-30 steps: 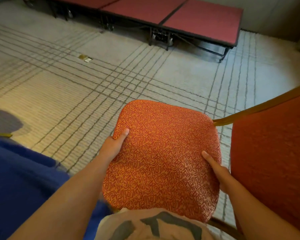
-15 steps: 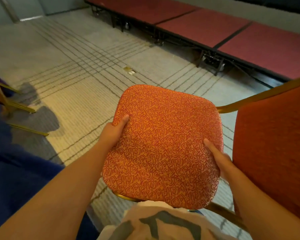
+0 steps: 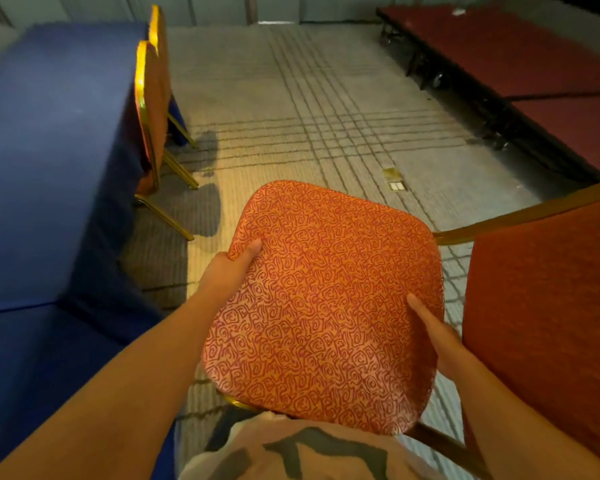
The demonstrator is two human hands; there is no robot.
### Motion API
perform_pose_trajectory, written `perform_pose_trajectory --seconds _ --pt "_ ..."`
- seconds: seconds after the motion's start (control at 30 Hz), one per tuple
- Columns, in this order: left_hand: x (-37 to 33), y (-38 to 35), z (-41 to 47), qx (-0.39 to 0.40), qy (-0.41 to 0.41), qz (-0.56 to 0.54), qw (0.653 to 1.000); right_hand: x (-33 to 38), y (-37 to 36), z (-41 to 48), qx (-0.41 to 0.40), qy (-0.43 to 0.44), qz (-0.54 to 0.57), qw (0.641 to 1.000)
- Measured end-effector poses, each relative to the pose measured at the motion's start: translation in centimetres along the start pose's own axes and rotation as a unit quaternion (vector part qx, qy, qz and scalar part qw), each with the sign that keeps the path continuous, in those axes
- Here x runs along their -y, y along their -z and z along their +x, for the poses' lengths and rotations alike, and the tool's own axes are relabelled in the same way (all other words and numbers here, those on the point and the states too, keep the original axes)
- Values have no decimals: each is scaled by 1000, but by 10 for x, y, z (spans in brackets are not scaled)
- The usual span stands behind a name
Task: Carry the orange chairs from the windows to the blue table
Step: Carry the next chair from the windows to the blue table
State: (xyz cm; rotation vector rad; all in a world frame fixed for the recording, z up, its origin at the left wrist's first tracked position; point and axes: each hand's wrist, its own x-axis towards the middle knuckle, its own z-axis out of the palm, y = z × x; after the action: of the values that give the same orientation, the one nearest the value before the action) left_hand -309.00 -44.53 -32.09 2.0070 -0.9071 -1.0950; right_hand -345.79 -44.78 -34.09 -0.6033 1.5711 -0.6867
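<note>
We are looking down on the orange chair, held before the torso above the striped carpet. Its padded seat is showing dark-red squiggles on orange, and its plain orange backrest and gold frame are rising at right. The left hand and right hand are gripping the seat's opposite edges, thumbs on top. At left, two more orange chairs are standing against the blue table; red platforms are lining the far right.
</note>
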Motion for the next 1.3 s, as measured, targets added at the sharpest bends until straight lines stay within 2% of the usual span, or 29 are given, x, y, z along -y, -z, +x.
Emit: perform_pose_trajectory --seconds 0.1,0.37,0.7,1.0,1.3 --pt "-1 30 34 -35 32 0 999 31 -46 46 51 -17 -25 998" --pt "8 114 154 -117 104 -11 988 103 -202 157 114 -24 -77 990" --pt "-13 221 324 -171 102 25 980 195 -375 250 76 7 -94 993" --pt "44 221 468 -174 155 -12 972 208 -475 376 44 -24 -118 992" --pt "142 189 597 -207 231 -20 950 164 -549 513 20 -90 -168 982"
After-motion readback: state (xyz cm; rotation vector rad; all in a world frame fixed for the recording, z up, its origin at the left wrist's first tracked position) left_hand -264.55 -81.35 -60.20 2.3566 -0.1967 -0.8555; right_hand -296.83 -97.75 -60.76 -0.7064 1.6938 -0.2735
